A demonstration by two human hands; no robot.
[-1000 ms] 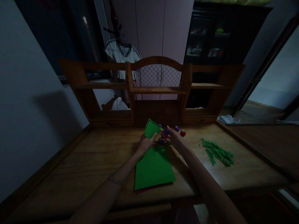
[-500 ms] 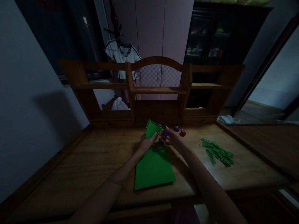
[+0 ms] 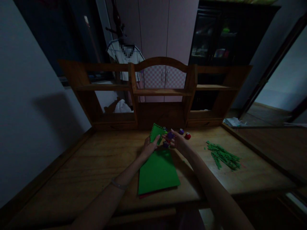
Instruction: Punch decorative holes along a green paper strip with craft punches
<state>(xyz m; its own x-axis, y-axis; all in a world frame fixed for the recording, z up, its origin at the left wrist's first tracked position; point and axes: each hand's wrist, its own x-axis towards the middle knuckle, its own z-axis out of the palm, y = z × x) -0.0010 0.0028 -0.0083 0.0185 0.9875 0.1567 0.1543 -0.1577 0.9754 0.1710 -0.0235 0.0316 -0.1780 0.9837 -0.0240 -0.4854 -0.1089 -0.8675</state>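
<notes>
My left hand [image 3: 149,147] pinches a green paper piece [image 3: 156,131] between thumb and fingers. A row of small dark holes or marks runs along the paper's left and top edges. My right hand [image 3: 177,140] is curled round a small purple craft punch [image 3: 170,135], held close to the paper's right side. Whether the punch touches the paper I cannot tell. Below both hands lies a larger green sheet [image 3: 158,172], with a red layer showing under its front edge. A dark purple punch [image 3: 165,144] stands just beneath my right fingers.
Behind my right hand stand another purple punch [image 3: 181,131] and a red punch [image 3: 188,135]. Thin green paper strips [image 3: 223,155] lie heaped on the right of the wooden desk [image 3: 103,150]. A wooden shelf unit [image 3: 165,92] borders the desk's back.
The green paper in my left hand has turned slightly, and its upper edge sits a little further right and lower. My right hand stays nearly in place with the purple craft punch.
</notes>
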